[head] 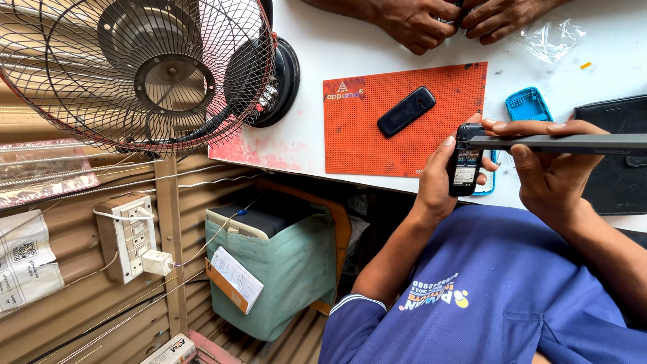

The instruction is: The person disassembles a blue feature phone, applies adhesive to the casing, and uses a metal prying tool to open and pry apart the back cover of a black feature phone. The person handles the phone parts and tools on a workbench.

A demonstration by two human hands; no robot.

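My left hand (pixel 435 185) grips a small black phone (pixel 465 165) with its back cover off, held upright over the near edge of the white table (pixel 337 40). My right hand (pixel 549 172) holds a long flat grey tool (pixel 566 142) level, its tip touching the top of the phone. A black back cover (pixel 406 111) lies on the orange perforated mat (pixel 377 135). A blue phone shell (pixel 528 104) sits just right of the mat. Another blue piece (pixel 486 185) peeks out behind the phone.
Another person's two hands (pixel 445 19) rest together at the table's far edge, next to a clear plastic bag (pixel 549 37). A black case (pixel 617 162) lies at the right. A wire-caged fan (pixel 135 67) stands left. Below are a socket board (pixel 128 236) and a green box (pixel 276 266).
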